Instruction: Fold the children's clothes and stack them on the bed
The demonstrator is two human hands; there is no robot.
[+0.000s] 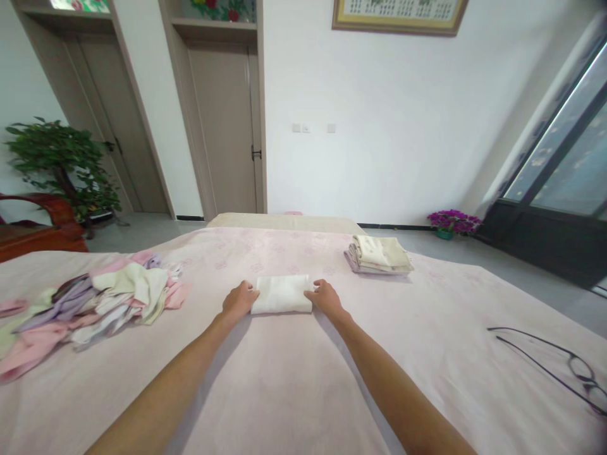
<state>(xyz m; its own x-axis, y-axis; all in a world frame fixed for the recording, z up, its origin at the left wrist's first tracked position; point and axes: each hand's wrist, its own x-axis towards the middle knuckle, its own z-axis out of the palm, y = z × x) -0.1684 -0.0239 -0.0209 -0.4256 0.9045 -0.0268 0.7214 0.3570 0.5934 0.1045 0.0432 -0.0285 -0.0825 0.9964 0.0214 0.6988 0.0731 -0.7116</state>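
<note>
In the head view, the left hand (pixel 240 299) and right hand (pixel 324 299) each have a grip closed on an end of the white cloth (pixel 282 294), which lies between them, folded, on the pink cover (pixel 279 392). The step looks like squaring that fold; the next move likely calls for an even pinch at both ends. Left of the grip sprawls a loose pile (pixel 135 284) (rather jumbled); beyond and right sits a folded stack (pixel 382 254).
</note>
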